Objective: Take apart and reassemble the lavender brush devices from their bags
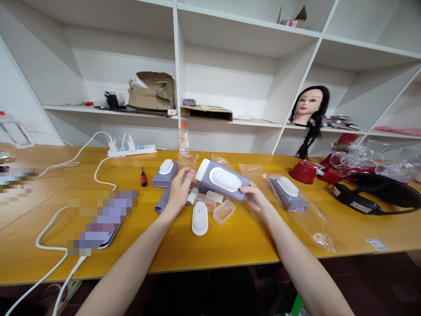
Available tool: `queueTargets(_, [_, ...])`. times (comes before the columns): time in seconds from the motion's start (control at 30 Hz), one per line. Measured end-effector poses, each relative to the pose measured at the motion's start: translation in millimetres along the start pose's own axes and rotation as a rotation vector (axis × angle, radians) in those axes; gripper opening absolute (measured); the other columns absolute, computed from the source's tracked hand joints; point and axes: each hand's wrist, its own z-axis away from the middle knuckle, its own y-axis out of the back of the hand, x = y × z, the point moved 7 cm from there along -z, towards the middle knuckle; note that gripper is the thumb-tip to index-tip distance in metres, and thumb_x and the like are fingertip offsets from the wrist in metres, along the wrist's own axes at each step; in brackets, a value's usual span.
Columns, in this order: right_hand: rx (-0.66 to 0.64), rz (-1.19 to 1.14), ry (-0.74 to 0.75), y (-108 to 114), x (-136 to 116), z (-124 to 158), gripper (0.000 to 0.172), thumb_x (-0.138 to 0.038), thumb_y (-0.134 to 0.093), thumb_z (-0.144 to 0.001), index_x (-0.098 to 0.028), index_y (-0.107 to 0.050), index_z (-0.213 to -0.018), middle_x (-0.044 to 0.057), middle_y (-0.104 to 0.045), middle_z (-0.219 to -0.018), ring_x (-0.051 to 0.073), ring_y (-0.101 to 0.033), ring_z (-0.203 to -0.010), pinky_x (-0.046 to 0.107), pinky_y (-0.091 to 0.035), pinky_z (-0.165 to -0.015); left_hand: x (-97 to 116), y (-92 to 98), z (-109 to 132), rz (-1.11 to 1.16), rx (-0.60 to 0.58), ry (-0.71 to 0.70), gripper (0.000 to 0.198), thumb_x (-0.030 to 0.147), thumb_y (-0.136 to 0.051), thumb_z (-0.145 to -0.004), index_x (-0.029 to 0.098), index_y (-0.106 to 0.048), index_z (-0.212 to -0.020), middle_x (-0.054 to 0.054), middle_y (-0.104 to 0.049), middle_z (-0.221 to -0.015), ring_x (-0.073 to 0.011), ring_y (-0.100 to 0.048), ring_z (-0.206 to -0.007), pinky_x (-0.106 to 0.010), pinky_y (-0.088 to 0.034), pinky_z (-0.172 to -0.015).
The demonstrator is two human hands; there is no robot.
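I hold a purple device with a white oval pad (222, 179) above the yellow table (230, 245), tilted. My right hand (255, 196) grips its right end from below. My left hand (179, 188) pinches its white left end with fingers closed. Just under the hands lie a white ribbed cap (199, 218), a small clear plastic cup (224, 211) and a purple sleeve (163, 202). A second purple device (165, 174) lies behind my left hand. A third one (288, 193) lies in a clear bag to the right.
A red-handled screwdriver (144, 177), a white power strip (131, 150) with cables and a small bottle (184, 138) sit at the back. A phone (101, 224) lies at left. Black headgear (368, 195), red parts (304, 171) and a mannequin head (309, 107) are at right.
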Motion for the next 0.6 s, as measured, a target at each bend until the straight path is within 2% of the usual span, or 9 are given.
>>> queueTargets(0.1, [-0.103, 0.106, -0.017, -12.3, 2.9, 4.3, 0.046, -0.02, -0.071, -0.055, -0.015, -0.067, -0.101, 0.007, -0.07, -0.098, 0.023, -0.064, -0.092, 0.032, -0.049, -0.079, 10.1, 3.4, 1.9, -0.066, 0.004, -0.129, 0.029, 0.039, -0.043, -0.084, 0.017, -0.059, -0.074, 0.0, -0.06, -0.071, -0.0144, -0.055, -0.068, -0.024, -0.039, -0.061])
queueTargets(0.17, [-0.128, 0.135, -0.011, -15.5, 2.2, 5.7, 0.046, -0.022, -0.072, -0.057, -0.016, -0.066, -0.103, 0.007, -0.07, -0.1, 0.023, -0.063, -0.094, 0.032, -0.048, -0.08, 16.7, 4.4, 6.5, -0.118, 0.028, -0.193, 0.03, 0.037, -0.043, -0.084, 0.017, -0.058, -0.068, 0.001, -0.057, -0.066, -0.0144, -0.052, -0.067, -0.024, -0.038, -0.061])
queueTargets(0.23, [-0.136, 0.15, 0.007, -16.5, -0.6, 6.1, 0.045, -0.023, -0.072, -0.058, -0.017, -0.067, -0.103, 0.007, -0.069, -0.102, 0.022, -0.063, -0.096, 0.031, -0.047, -0.081, 21.4, 4.0, 10.6, -0.159, 0.048, -0.233, 0.029, 0.037, -0.044, -0.085, 0.017, -0.06, -0.071, 0.0, -0.058, -0.067, -0.0149, -0.052, -0.068, -0.025, -0.038, -0.063])
queueTargets(0.33, [-0.168, 0.168, 0.016, -20.3, -3.8, 7.3, 0.046, -0.023, -0.073, -0.059, -0.017, -0.067, -0.104, 0.007, -0.069, -0.103, 0.023, -0.062, -0.097, 0.032, -0.047, -0.083, 24.0, 2.4, 13.5, -0.135, 0.07, -0.262, 0.026, 0.038, -0.048, -0.083, 0.018, -0.062, -0.09, -0.003, -0.063, -0.082, -0.0174, -0.056, -0.079, -0.028, -0.041, -0.072])
queueTargets(0.4, [-0.182, 0.163, 0.012, -25.5, -4.0, 8.9, 0.046, -0.023, -0.074, -0.059, -0.017, -0.067, -0.104, 0.007, -0.069, -0.103, 0.023, -0.062, -0.097, 0.033, -0.047, -0.084, 23.1, 0.5, 14.1, 0.004, 0.061, -0.268, 0.035, 0.039, -0.053, -0.081, 0.021, -0.057, -0.11, -0.005, -0.064, -0.096, -0.0194, -0.058, -0.088, -0.03, -0.041, -0.079])
queueTargets(0.47, [-0.176, 0.131, 0.009, -32.6, -2.1, 10.7, 0.046, -0.024, -0.075, -0.058, -0.017, -0.067, -0.103, 0.007, -0.069, -0.103, 0.023, -0.063, -0.096, 0.033, -0.047, -0.084, 20.0, -1.7, 14.6, 0.274, 0.036, -0.242, 0.049, 0.042, -0.057, -0.078, 0.024, -0.047, -0.123, -0.007, -0.062, -0.106, -0.021, -0.058, -0.095, -0.033, -0.042, -0.084])
queueTargets(0.53, [-0.148, 0.076, 0.013, -40.4, 1.9, 12.1, 0.047, -0.025, -0.076, -0.058, -0.017, -0.066, -0.104, 0.008, -0.069, -0.104, 0.023, -0.063, -0.096, 0.034, -0.048, -0.084, 13.5, -4.8, 15.0, 0.58, 0.029, -0.148, 0.054, 0.045, -0.057, -0.077, 0.025, -0.043, -0.125, -0.008, -0.061, -0.112, -0.0219, -0.058, -0.1, -0.033, -0.044, -0.083])
queueTargets(0.6, [-0.105, 0.025, 0.013, -47.0, 7.9, 13.3, 0.047, -0.028, -0.077, -0.059, -0.017, -0.065, -0.104, 0.008, -0.069, -0.102, 0.022, -0.064, -0.091, 0.033, -0.049, -0.081, 7.3, -12.5, 16.0, 0.787, 0.012, -0.017, 0.051, 0.047, -0.055, -0.077, 0.025, -0.046, -0.121, -0.008, -0.059, -0.117, -0.0229, -0.057, -0.105, -0.033, -0.046, -0.082])
